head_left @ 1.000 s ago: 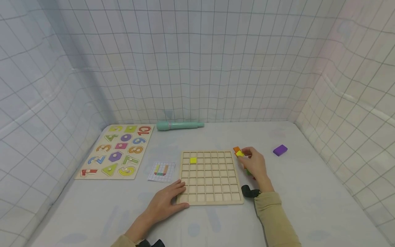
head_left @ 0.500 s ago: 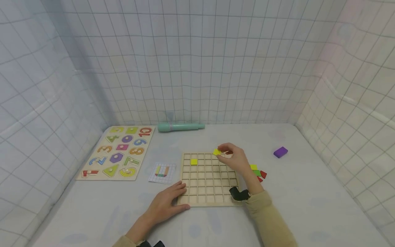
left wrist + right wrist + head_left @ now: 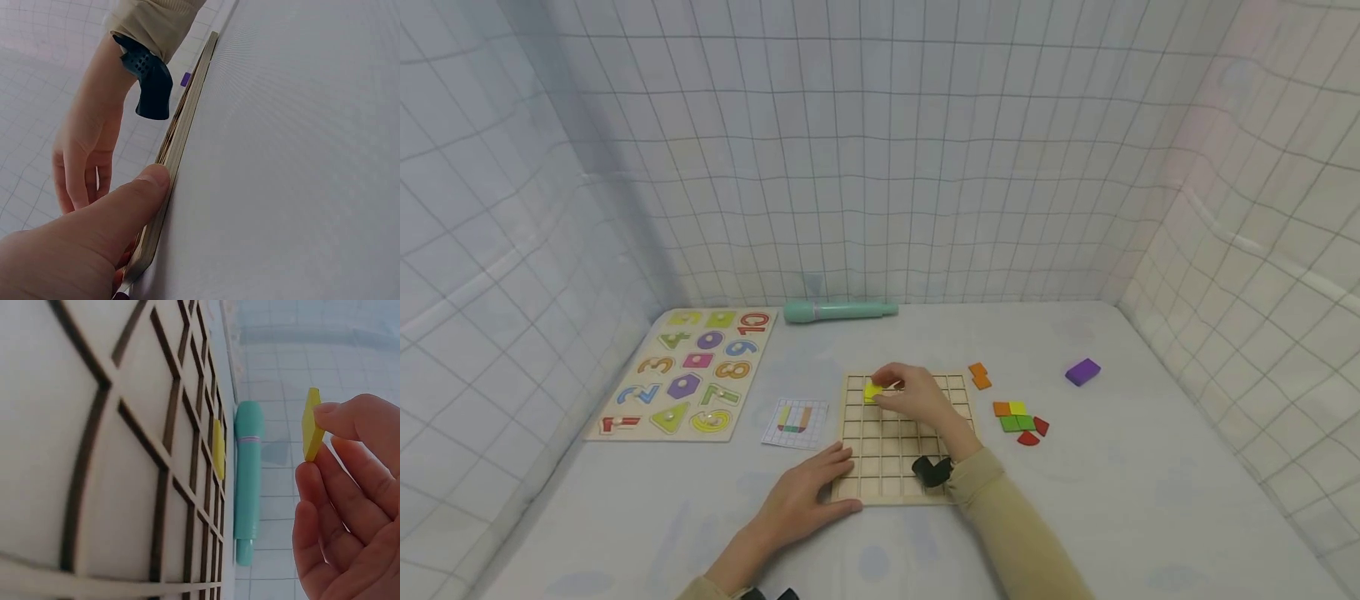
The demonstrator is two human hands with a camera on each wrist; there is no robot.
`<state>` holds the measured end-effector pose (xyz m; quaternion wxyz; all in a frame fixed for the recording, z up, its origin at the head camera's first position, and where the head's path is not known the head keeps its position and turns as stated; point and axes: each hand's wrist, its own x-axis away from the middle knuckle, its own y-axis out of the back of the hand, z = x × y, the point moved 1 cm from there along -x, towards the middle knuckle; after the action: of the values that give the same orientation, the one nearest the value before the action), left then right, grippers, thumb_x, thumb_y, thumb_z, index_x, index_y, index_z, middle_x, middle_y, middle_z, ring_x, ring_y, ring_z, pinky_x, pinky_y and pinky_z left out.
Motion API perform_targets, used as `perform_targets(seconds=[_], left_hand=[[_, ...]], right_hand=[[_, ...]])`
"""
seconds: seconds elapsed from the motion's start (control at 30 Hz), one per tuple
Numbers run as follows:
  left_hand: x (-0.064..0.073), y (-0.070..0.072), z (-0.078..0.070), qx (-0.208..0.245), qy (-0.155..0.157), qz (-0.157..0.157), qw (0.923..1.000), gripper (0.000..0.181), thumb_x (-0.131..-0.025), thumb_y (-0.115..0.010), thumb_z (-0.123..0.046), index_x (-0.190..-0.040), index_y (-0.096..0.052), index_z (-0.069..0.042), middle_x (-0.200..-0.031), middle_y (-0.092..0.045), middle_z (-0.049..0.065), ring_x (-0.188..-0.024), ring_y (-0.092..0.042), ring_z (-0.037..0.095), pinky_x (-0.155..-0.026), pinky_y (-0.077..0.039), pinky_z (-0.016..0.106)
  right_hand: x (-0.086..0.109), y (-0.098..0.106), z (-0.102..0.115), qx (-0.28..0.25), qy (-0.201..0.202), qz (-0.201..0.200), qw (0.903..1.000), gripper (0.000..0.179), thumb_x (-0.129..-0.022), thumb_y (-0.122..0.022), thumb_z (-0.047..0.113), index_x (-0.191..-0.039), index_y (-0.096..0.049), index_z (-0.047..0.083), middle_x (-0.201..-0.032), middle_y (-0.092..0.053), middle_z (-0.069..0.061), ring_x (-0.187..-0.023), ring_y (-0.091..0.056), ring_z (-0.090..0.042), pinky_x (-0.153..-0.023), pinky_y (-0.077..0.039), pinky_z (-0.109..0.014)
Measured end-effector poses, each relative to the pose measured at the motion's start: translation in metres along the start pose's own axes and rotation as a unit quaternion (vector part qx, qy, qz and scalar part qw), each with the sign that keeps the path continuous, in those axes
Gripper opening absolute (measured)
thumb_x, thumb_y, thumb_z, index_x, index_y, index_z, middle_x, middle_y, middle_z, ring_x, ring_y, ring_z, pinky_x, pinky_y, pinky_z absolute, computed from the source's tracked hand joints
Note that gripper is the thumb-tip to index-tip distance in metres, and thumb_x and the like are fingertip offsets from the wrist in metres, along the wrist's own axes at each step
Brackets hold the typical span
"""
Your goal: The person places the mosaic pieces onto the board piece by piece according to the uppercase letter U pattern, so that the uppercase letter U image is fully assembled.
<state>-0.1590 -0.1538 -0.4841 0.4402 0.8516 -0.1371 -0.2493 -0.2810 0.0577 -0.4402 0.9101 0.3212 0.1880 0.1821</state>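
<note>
A wooden grid board [image 3: 891, 487] lies in front of me. My left hand [image 3: 801, 497] rests at its near left corner, fingers over the left side and thumb [image 3: 144, 190] against the front edge. Between thumb and fingertips, my right hand [image 3: 921, 400] pinches a yellow square tile [image 3: 312, 425], held above the board's upper left part. A second yellow tile [image 3: 218, 450] sits in a cell there; in the head view the held tile overlaps it. Left of the board lies a pattern card [image 3: 793, 422] with a coloured U-like figure.
Right of the board lie orange tiles [image 3: 980, 377], green tiles [image 3: 1017, 423], another yellow tile [image 3: 1017, 408] and red curved pieces [image 3: 1028, 438]. Farther right is a purple block [image 3: 1083, 372]. A teal microphone-shaped stick [image 3: 841, 311] lies behind. A number puzzle board [image 3: 681, 375] stands at left.
My right hand has picked up the yellow tile from the loose pieces on the right and carried it left over the board. The left hand has stayed in place.
</note>
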Motion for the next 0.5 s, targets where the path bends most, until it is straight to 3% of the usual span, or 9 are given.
perform_targets(seconds=[0.17,0.5], left_hand=[[0.0003,-0.0007,-0.0005,-0.001,-0.001,0.001,1.0000,0.061,-0.081,-0.066,-0.054,-0.120,-0.065,-0.008,-0.132,-0.056,0.002,-0.129,-0.043,0.021,-0.100,-0.041,0.043],[0.0003,0.0010,-0.0022,-0.006,0.006,0.007,0.9999,0.061,-0.081,-0.066,-0.054,-0.121,-0.064,-0.008,-0.132,-0.056,0.002,-0.129,-0.043,0.021,-0.100,-0.040,0.043]], right_hand=[[-0.0001,-0.0069,-0.0007,0.020,-0.034,0.035,0.9986,0.028,-0.084,-0.072,0.022,-0.110,-0.066,0.014,-0.105,-0.065,0.003,-0.098,-0.059,-0.014,-0.087,-0.048,-0.030],[0.0003,-0.0105,-0.0001,0.054,-0.054,0.062,0.9951,0.027,-0.082,-0.073,0.020,-0.108,-0.067,0.013,-0.104,-0.065,0.003,-0.097,-0.059,-0.016,-0.086,-0.049,-0.032]])
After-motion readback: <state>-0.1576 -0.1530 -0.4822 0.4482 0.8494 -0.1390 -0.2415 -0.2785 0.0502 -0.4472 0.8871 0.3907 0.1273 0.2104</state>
